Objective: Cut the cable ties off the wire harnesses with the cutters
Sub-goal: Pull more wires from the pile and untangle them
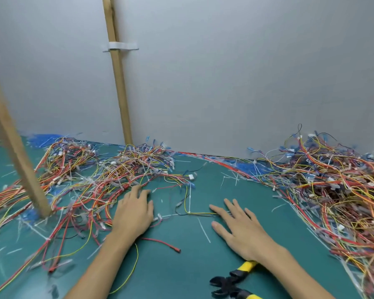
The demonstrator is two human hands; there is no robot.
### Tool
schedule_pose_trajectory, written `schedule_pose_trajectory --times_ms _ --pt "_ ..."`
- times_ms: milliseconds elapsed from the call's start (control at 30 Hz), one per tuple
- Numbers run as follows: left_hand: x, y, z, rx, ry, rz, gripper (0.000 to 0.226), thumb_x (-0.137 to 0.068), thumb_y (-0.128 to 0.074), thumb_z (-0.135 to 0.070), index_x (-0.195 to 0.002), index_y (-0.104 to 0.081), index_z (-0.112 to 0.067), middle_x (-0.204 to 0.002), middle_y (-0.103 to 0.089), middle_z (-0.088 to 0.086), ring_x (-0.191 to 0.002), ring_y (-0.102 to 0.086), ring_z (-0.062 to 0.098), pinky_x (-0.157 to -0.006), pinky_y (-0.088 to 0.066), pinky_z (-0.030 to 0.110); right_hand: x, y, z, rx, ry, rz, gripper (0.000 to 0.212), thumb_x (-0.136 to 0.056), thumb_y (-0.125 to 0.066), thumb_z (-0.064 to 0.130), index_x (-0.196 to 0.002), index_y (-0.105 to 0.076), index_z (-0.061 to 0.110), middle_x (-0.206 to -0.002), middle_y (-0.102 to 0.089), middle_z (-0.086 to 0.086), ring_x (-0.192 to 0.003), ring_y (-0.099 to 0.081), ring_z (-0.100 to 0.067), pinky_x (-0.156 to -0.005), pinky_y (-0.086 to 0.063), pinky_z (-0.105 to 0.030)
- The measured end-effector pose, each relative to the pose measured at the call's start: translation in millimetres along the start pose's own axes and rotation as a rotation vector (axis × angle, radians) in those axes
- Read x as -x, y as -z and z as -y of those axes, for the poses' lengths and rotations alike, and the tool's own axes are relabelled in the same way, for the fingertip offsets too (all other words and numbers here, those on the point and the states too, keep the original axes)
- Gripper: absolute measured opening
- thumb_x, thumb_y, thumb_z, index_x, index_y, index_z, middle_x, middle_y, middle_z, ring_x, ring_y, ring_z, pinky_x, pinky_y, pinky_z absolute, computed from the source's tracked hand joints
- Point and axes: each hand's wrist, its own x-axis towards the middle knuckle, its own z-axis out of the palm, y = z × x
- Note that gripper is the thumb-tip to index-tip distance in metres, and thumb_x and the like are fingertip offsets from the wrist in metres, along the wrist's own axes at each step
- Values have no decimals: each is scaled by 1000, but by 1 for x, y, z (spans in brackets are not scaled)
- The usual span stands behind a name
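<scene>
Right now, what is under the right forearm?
The cutters lie on the green mat beneath the right forearm. Their black head and one yellow handle show; the handles' far ends are covered.

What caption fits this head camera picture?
Both hands, left and right, flat on the mat, cutters lying unused.

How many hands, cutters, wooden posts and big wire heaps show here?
Hands: 2, the left hand and the right hand, both flat on the green mat
Cutters: 1
Wooden posts: 2
Wire heaps: 2
Total: 7
</scene>
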Motion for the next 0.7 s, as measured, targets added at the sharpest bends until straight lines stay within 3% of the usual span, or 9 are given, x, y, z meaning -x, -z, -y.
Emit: schedule_pose_trajectory --times_ms 100,233,367,533,700 --pt "-2 0 1 -4 50 -56 43 -99 -46 -33 -139 -47 -17 -155 -29 9 -141 -34 27 -113 -29 41 -2 -3 -3 -3 -2 -16 55 -100 -22 66 -153 -11 55 -169 1 7 -155 11 -12 -125 3 -38" --pt "-6 5 7 -18 154 -185 43 -100 -44 -30 -138 -48 -9 -153 -38 13 -143 -33 28 -117 -25 42 -1 -3 -3 11 -1 -28 55 -99 -21 67 -153 -12 55 -169 -2 7 -155 8 -12 -125 1 -37" --pt "-9 1 13 -111 207 -95 53 -104 -32 -36 -149 -33 -10 -161 -29 7 -150 -21 21 -119 -17 42 0 -2 -4 23 -1 -28 55 -100 -21 67 -153 -13 54 -169 -3 7 -155 6 -12 -125 0 -37" --pt "-10 9 13 -221 210 -91 35 -96 -43 -25 -129 -50 -16 -134 -51 2 -128 -38 26 -99 -31 41 0 -2 -4 36 -2 -33 55 -100 -22 65 -153 -14 53 -169 -5 6 -155 5 -12 -125 -1 -37" --pt "-13 10 15 -170 213 -110 32 -98 -50 -35 -126 -54 -20 -129 -57 1 -123 -39 28 -99 -31 42 -2 -4 -5 51 -2 -46 54 -100 -22 65 -153 -14 54 -169 -6 6 -156 3 -12 -125 -3 -36"
